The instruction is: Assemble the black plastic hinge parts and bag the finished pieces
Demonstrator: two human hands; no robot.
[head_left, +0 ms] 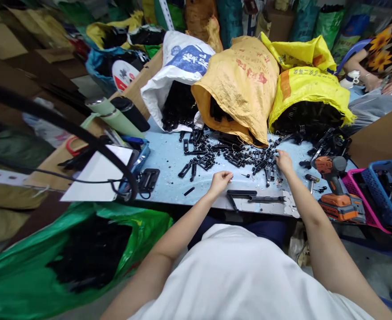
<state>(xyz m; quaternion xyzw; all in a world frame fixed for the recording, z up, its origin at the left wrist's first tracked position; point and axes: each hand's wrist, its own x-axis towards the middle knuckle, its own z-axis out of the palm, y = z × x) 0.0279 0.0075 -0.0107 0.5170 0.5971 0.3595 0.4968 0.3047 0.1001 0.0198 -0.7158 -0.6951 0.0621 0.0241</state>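
My left hand (220, 181) rests on the light blue table (169, 178) with its fingers curled in; whatever is inside them is hidden. My right hand (284, 161) reaches into the pile of small black plastic parts (229, 153) spread over the table's middle, fingers bent down onto the parts. A flat black bracket piece (249, 196) lies at the table's front edge between my hands.
Yellow sacks (245, 84) (311, 91) and a white sack (179, 66) spill black parts at the back. An orange cordless drill (336, 186) and pink and blue baskets (379, 191) stand right. A green bag (65, 258) of black parts sits lower left. Another person (382, 62) sits far right.
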